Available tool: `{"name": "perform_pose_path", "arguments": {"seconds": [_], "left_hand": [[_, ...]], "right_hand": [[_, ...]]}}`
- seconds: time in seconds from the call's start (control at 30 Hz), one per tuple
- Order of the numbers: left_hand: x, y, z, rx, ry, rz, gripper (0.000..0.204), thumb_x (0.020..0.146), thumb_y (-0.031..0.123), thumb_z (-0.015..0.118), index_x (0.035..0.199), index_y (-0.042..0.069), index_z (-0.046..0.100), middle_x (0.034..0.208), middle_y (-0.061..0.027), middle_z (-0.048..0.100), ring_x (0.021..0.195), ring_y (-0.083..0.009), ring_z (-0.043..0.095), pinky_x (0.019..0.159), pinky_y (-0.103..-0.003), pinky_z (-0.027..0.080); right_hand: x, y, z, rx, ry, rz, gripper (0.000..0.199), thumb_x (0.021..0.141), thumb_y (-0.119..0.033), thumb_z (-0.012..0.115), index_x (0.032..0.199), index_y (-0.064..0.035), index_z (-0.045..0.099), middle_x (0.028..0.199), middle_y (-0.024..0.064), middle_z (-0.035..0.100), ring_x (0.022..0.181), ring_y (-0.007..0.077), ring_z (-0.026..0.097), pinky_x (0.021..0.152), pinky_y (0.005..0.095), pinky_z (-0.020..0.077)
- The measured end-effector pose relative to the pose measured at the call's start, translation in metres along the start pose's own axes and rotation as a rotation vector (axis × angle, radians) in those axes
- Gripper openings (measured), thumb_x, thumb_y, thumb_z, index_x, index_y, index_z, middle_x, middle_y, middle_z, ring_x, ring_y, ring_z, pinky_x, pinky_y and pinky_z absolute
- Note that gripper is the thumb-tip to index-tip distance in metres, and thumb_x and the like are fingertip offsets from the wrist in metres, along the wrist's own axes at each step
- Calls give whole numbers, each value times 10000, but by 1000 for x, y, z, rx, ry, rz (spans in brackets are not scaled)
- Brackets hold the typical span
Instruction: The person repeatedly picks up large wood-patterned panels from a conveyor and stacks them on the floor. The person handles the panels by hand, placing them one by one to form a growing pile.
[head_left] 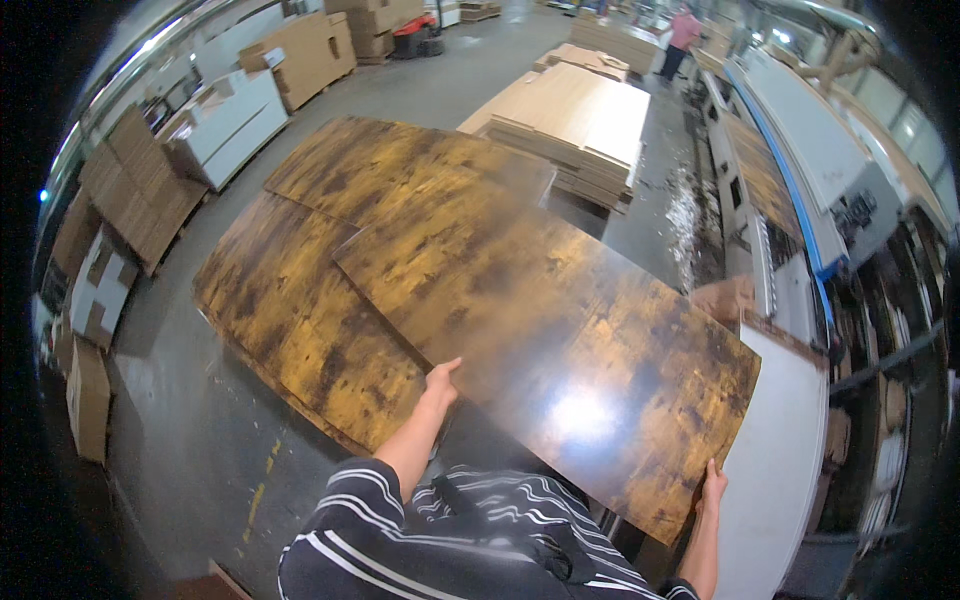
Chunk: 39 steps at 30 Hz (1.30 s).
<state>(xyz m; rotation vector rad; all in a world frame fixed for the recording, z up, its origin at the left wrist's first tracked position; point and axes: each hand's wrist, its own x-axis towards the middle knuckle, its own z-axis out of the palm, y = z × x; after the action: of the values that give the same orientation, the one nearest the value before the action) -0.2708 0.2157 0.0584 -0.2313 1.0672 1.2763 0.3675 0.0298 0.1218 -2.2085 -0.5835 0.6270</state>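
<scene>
A grey concrete floor carries everything here. A low stack of dark, mottled brown-and-amber panels lies flat on it. Beyond that stack sits a pile of pale wooden boards. Left of the stack, brown cardboard cartons stand on the floor, with white boxes just behind them.

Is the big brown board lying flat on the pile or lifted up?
Lifted. The glossy mottled brown wooden board is held at its near edge by the left hand and right hand, overlapping the stacked brown boards.
</scene>
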Motion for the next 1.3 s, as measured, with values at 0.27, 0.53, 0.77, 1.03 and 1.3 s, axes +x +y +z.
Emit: {"name": "perform_pose_path", "arguments": {"seconds": [0.27,0.53,0.77,1.03,1.3], "left_hand": [[58,-40,85,154,129,139,345,775,66,693,1057,-37,523,998,-137,621,879,-277,614,757,-418,483],[53,-77,180,258,105,112,485,753,133,731,1143,-42,502,1064,-195,568,922,-336,600,740,-439,551],[119,-19,191,189,378,391,475,789,77,692,1191,-51,474,995,-183,609,789,-250,629,633,-346,548],[118,-10,230,956,754,644,678,751,155,713,1332,83,370,1294,-186,426,1115,-337,496,920,-426,425],[100,-67,271,1379,500,437,841,761,369,710,1422,134,247,1452,-238,192,1321,-407,235,1041,-501,291]], "right_hand": [[132,-162,137,79,-532,-256,258,871,-193,632,1004,17,563,932,63,607,815,153,570,705,312,477],[149,-280,309,190,-889,-108,145,878,-109,590,838,-30,476,777,47,562,607,156,548,497,299,434],[124,-348,451,194,-1022,80,133,825,5,568,908,-44,476,710,39,528,490,142,468,397,288,358],[126,-352,550,156,-1248,64,273,856,11,562,1097,-22,439,859,99,575,586,174,555,512,317,495],[238,-460,585,-710,-1292,-758,399,767,-84,657,1125,-91,482,954,143,613,838,288,627,685,432,506]]}}
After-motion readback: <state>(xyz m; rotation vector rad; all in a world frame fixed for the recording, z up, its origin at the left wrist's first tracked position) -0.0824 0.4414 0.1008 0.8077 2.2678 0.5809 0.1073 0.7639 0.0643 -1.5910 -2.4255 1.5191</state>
